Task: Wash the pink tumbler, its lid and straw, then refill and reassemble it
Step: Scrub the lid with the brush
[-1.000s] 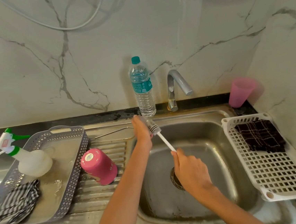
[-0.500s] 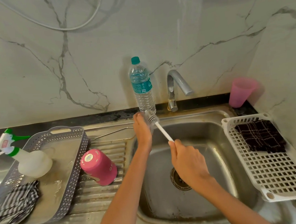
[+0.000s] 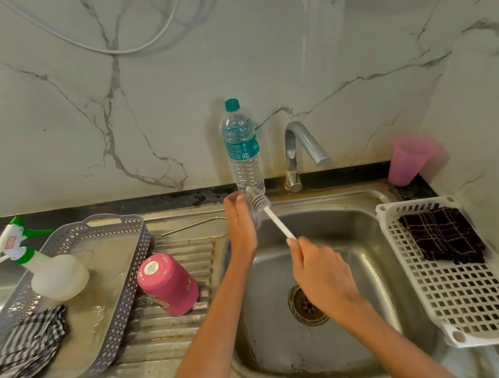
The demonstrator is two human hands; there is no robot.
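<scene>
Both hands have risen a little from over the sink toward its back rim in the last second. The right hand, wrapped tight round the white handle of the brush, has driven the bristles further up and back. The left hand holds a small clear piece against them, which I take to be the lid, though how its fingers lie on it is hidden from here. To me that reads as one stroke of a scrub in progress, so the lid is being washed and refilling is some way off. The sink basin holds nothing but its drain. The grey tray on the left carries a spray bottle and a crumpled striped cloth, with a wet sheen on its floor. The white basket on the right holds a folded dark checked cloth. The pink tumbler stands mouth-down, tilted, on the ribbed drainboard, so it looks emptied. The metal straw lies behind it, apart. A capped water bottle stands by the tap. Whether the pink cup in the corner holds anything I cannot tell.
</scene>
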